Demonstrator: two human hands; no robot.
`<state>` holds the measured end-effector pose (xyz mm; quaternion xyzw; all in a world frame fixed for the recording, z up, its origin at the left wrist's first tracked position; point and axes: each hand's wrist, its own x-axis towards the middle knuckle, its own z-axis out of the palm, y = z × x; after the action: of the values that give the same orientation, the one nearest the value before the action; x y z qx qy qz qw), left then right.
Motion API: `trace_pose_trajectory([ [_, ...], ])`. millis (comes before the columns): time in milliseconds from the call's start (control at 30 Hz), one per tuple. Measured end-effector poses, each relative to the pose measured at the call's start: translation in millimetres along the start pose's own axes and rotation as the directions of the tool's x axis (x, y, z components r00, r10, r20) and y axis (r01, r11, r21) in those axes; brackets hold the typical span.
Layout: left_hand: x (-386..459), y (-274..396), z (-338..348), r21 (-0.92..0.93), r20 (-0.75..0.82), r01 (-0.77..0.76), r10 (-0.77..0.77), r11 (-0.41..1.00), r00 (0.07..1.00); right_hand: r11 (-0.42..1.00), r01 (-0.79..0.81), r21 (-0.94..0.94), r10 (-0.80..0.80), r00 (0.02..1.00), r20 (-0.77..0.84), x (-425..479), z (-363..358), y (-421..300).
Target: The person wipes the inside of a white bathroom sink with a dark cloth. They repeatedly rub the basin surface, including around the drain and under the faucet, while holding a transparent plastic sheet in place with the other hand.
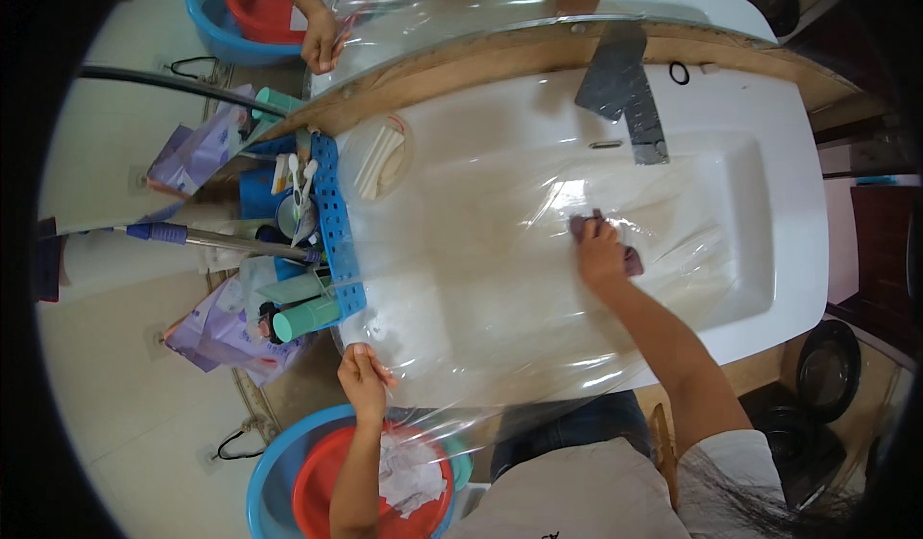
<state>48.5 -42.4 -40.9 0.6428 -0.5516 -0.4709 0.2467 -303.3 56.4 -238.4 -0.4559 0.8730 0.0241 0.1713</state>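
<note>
A clear plastic sheet is spread over the white washbasin, covering much of its bowl. My left hand pinches the sheet's edge at the basin's front left corner. Over the bowl, my right hand presses a bunched purple-brown cloth against the plastic. Most of the cloth is hidden under my fingers. Bright glare and creases show in the sheet around the cloth. Below the front edge of the basin, part of the plastic hangs in folds.
A blue perforated basket with toothbrushes and a green cup stands left. Behind the basin rise a mirror and the grey metal faucet. A red basin sits inside a blue one below my left arm.
</note>
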Motion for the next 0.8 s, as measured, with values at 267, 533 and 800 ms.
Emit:
trace_pose_trajectory([
  [267, -17, 2, 2, 0.113, -0.024, -0.111, 0.114, 0.987, 0.993, 0.716, 0.671, 0.191, -0.641, 0.741, -0.201, -31, 13, -78],
  [533, -13, -7, -1, 0.021, -0.102, -0.056, 0.057, 0.998, 0.993, 0.954, 0.091, 0.285, 0.015, 0.937, -0.349, 33, 5, -9],
  [800, -26, 1, -8, 0.085, -0.090, -0.038, 0.046, 0.996, 0.995, 0.706, 0.693, 0.146, -0.660, 0.718, -0.220, 12, -2, -10],
])
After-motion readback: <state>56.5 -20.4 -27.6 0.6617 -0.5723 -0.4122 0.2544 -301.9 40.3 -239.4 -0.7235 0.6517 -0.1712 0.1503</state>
